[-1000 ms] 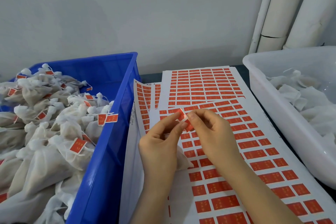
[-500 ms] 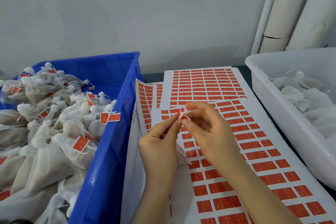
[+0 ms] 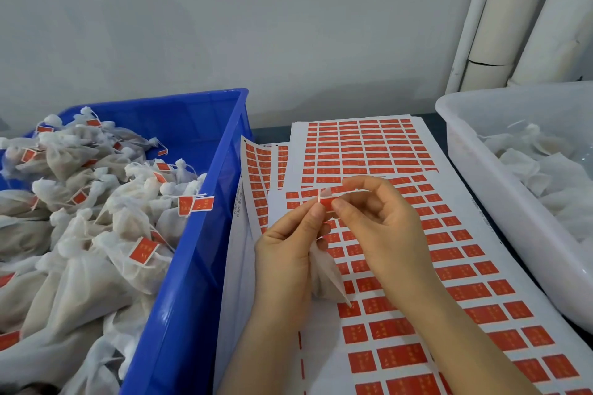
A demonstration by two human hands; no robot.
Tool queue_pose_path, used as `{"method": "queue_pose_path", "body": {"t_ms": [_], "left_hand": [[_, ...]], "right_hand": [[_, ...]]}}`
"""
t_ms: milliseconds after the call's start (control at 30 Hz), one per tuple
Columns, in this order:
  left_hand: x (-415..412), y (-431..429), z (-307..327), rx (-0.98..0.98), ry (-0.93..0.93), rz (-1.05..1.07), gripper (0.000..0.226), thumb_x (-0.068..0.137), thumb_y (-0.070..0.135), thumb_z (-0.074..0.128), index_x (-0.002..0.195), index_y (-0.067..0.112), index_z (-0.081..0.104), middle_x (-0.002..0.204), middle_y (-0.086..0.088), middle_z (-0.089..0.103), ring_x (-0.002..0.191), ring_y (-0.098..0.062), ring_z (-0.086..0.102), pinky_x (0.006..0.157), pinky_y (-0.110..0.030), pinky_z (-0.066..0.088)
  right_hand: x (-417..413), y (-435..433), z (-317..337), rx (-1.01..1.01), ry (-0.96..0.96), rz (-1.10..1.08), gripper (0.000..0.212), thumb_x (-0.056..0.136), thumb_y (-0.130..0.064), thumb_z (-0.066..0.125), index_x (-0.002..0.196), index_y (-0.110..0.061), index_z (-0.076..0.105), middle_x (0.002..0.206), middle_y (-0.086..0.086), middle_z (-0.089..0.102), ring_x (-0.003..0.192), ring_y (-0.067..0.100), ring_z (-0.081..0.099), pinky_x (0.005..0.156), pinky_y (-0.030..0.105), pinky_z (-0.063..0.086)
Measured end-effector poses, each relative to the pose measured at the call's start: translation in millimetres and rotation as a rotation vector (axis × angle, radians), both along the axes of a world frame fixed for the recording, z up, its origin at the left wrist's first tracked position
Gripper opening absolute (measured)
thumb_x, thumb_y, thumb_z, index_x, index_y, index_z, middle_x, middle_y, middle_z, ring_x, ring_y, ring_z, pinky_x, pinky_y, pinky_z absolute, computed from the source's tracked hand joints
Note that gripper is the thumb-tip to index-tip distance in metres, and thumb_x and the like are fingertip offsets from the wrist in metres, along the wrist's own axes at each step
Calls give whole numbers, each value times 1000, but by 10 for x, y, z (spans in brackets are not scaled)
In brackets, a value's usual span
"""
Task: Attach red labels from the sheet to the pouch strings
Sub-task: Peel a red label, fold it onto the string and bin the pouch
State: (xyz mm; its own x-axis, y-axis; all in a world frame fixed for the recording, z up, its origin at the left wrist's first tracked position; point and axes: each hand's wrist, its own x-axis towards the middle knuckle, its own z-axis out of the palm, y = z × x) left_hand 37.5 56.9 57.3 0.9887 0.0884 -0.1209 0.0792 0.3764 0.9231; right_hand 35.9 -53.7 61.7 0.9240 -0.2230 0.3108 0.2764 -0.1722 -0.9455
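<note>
Fingers (image 3: pixel 316 212) of the left hand (image 3: pixel 285 253) and the thumb and forefinger of the right hand (image 3: pixel 385 224) meet tip to tip, and we see them pinch one small red label (image 3: pixel 328 203) between them, the left from its left end and the right from its right; the other right fingers are loosely curled above it. A white pouch (image 3: pixel 325 279) hangs from under the left hand, its lower corner lying on the label sheet (image 3: pixel 455 269) that spreads beneath both hands. We cannot make out the pouch's string at the label. A second sheet (image 3: pixel 362 144) lies farther back, partly under the near one, and a third (image 3: pixel 256 163) curls up against the blue crate (image 3: pixel 199 234) on the left, which is heaped with labelled pouches (image 3: pixel 80 202). On the right stands a white tub (image 3: pixel 481 189) holding plain pouches (image 3: pixel 545 176). Pale pipes (image 3: pixel 513 9) rise at the far right.
</note>
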Motion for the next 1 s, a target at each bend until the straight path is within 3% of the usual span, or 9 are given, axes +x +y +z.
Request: {"method": "queue_pose_path", "body": {"t_ms": [533, 633, 767, 933, 1000], "left_hand": [[26, -25, -26, 62, 45, 40, 31, 67, 39, 69, 93, 22, 75, 88, 11, 74, 76, -1, 69, 51, -14, 51], [23, -29, -26, 63, 40, 34, 31, 68, 38, 69, 93, 21, 74, 89, 11, 74, 77, 0, 69, 50, -13, 50], [26, -32, -19, 62, 40, 44, 33, 65, 39, 69, 91, 20, 75, 88, 8, 75, 76, -1, 69, 51, -14, 52], [28, -3, -8, -11, 67, 59, 37, 63, 39, 69, 94, 20, 72, 87, 5, 75, 73, -8, 72, 49, -17, 51], [30, 7, -11, -15, 60, 53, 37, 63, 39, 69, 94, 20, 72, 89, 5, 75, 75, -10, 72, 50, -19, 52]], "right_hand": [[11, 6, -33, -68, -40, -160, 27, 76, -36, 70, 91, -44, 50, 78, -28, 61, 80, -20, 56, 56, -4, 39], [12, 5, -39, -72, -45, -168, 26, 76, -35, 71, 87, -44, 50, 71, -31, 61, 78, -23, 55, 54, -4, 37], [11, 8, -38, -74, -58, -165, 24, 76, -34, 71, 87, -42, 50, 77, -44, 56, 80, -23, 54, 55, -4, 37], [16, -18, -32, -38, -33, -185, 18, 75, -40, 67, 87, -41, 53, 75, -30, 62, 82, -18, 57, 56, -1, 42], [19, -21, -23, -40, -11, -180, 13, 76, -47, 60, 87, -43, 54, 80, -33, 59, 84, -17, 57, 59, 0, 44]]}}
